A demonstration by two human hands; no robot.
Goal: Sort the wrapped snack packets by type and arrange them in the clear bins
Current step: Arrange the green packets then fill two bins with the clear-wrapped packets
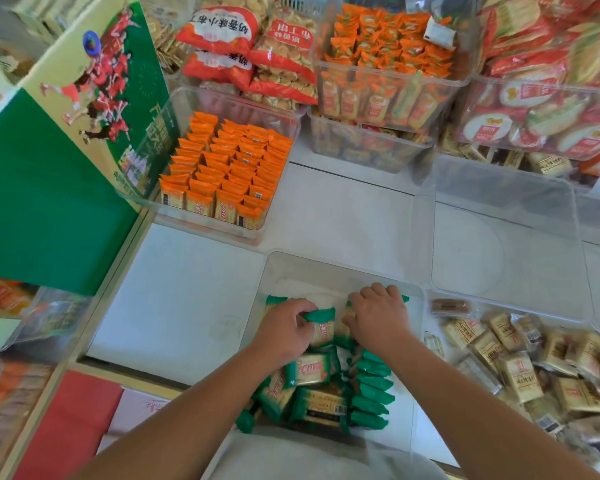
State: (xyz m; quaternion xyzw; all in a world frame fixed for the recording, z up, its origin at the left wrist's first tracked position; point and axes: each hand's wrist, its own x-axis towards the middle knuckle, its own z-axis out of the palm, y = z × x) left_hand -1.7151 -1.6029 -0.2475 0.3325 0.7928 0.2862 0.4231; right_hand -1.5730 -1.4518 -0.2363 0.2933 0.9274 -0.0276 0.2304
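White table (pixel 174 306), clear bin (pixel 326 268): pinched green cracker packet (pixel 323 327) in left grip (pixel 284 330); clasped neighbouring packets (pixel 343 330) under curled right grip (pixel 378 317).

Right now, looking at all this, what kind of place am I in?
Likely a snack shop's counter or stockroom: clear bins packed with orange packets, big red biscuit bags stacked behind, loose tan packets heaped beside the green packets.

shop | clear bins (pixel 378 98) of bulk snack packets (pixel 222 174) | stacked display
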